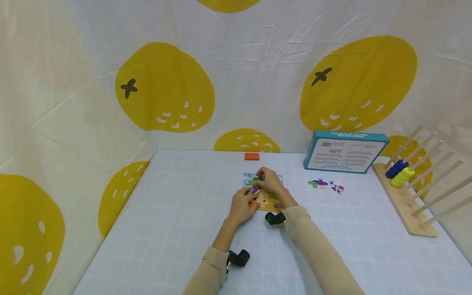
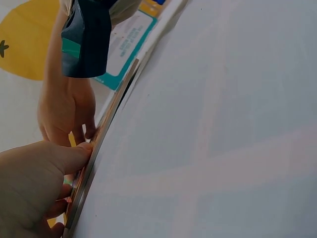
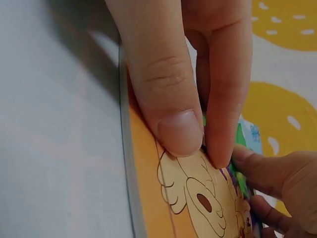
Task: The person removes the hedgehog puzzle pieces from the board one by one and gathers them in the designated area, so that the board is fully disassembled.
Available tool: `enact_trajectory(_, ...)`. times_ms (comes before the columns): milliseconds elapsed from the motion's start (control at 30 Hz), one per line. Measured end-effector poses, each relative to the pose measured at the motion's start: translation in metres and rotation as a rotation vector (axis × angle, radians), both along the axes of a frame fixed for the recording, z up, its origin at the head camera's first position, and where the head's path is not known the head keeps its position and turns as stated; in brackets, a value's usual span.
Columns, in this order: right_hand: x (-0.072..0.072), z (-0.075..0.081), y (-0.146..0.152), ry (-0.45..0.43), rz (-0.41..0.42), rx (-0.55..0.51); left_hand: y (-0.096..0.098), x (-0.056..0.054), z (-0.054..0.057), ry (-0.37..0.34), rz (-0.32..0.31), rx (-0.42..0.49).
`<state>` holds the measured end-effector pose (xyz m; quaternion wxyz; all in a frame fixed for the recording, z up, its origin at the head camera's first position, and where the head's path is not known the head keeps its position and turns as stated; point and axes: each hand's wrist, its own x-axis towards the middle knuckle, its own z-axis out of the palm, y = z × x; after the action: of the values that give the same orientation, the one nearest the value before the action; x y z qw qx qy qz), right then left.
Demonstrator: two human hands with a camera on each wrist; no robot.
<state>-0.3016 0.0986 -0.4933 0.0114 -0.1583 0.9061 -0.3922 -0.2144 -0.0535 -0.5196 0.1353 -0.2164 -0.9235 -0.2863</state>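
A small picture puzzle board (image 1: 263, 199), with an orange lower edge, a blue top and a cream animal in the middle, lies flat on the table under both hands. My left hand (image 1: 243, 205) rests on its left side, fingers spread over the picture and thumb at the near edge. Above the upper part, my right hand (image 1: 271, 180) pinches a small puzzle piece between thumb and fingers, mostly hidden by them. A green patch (image 1: 253, 181) of the picture shows beside those fingertips. In the right wrist view, the thumb (image 3: 181, 131) points down close over the cream animal (image 3: 200, 198).
Several loose puzzle pieces (image 1: 318, 183) lie right of the board. Behind them stands a teal and white box (image 1: 344, 152). At far right is a wooden peg rack (image 1: 409, 209) with blue and yellow beads. An orange block (image 1: 252, 156) sits at the table's back edge.
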Motion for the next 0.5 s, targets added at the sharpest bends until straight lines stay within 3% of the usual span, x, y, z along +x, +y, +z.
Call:
enact_trajectory(333,0.009,-0.006,0.000,0.086,0.004,-0.331,0.000,0.001,0.000,0.012,0.003,-0.009)
enact_trajectory(500,0.019,0.005,0.003,0.133,-0.009,-0.521,0.000,0.001,0.001,0.002,0.008,-0.001)
